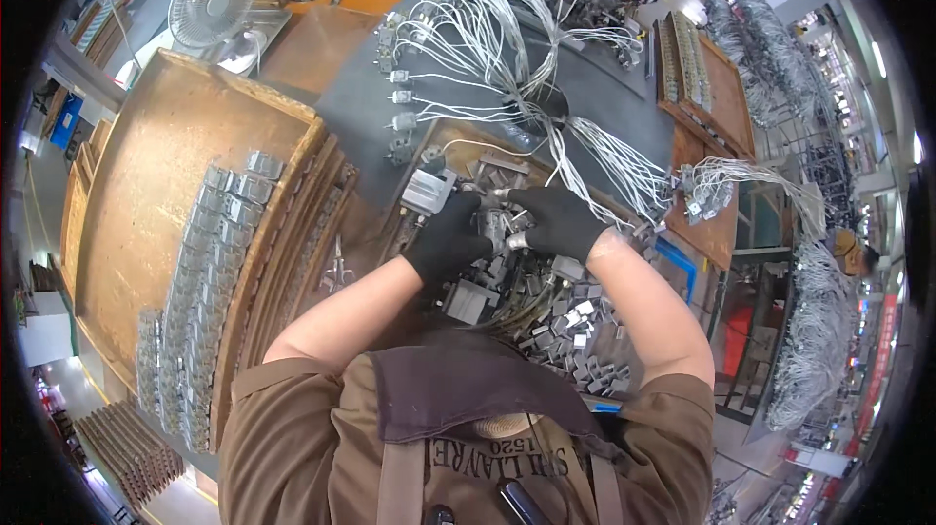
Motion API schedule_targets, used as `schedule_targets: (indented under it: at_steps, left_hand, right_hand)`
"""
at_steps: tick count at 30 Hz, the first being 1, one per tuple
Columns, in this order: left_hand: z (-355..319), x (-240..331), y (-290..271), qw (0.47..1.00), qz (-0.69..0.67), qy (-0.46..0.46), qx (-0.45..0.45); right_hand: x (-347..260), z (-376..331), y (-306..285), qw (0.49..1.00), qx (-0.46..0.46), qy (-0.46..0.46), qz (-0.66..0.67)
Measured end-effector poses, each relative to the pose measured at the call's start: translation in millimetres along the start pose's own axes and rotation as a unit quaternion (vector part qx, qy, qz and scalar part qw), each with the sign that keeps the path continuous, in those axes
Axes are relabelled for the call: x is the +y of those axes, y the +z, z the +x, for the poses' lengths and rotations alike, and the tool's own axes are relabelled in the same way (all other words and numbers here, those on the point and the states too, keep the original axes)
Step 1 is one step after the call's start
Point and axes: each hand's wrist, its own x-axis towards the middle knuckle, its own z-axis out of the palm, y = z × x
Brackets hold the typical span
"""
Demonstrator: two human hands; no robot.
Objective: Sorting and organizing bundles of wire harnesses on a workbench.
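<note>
Now your two black-gloved hands come together over the cluttered work tray, left hand (450,237) and right hand (556,223) just apart, fingers curled inward. Between them sit small metal parts (495,226), right at your fingertips; whether either hand is truly gripping one, I cannot tell, the fingers hide it. Just to the far left of your left hand, there's a silver box (427,192), and on the near side a second, grey metal box (470,302). Near and to the right, loose silver blocks (575,325) lie heaped between your forearms! Beyond your hands, white cables (478,23) fan out across the far side, and over on the left a big wooden tray (185,164) carries rows of metal housings (219,223)
</note>
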Motion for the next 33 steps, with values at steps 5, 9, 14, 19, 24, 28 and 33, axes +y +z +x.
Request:
schedule_targets:
  at_steps: [5,9,14,19,24,28,33]
  left_hand:
    - [4.0,4.5,7.0,0.998,0.008,-0.021,-0.059]
    - [0.1,-1.4,11.8,0.994,0.077,0.071,-0.03]
    - [-2.0,14.4,0.1,0.98,0.178,0.051,-0.065]
    - [7.7,7.1,-2.4,0.999,0.01,0.006,-0.045]
    - [25.7,-13.2,10.9,0.994,-0.095,-0.027,-0.056]
    - [30.5,-20.1,3.4,0.994,-0.044,-0.042,-0.09]
    - [14.3,-12.4,2.9,0.905,-0.293,-0.292,-0.102]
  right_hand:
    - [10.9,-4.2,7.4,0.999,-0.032,0.005,0.044]
    - [3.0,-6.8,5.1,0.997,-0.016,0.001,0.07]
    - [-1.4,-3.4,-2.7,0.999,-0.031,-0.019,0.011]
    - [-5.2,10.9,10.6,0.997,-0.05,0.05,0.043]
    - [-12.7,19.6,5.0,0.997,-0.053,0.053,-0.014]
    - [-2.9,10.3,5.8,0.996,0.089,-0.023,0.01]
    - [0.2,-15.0,-4.9,0.99,0.137,0.006,0.014]
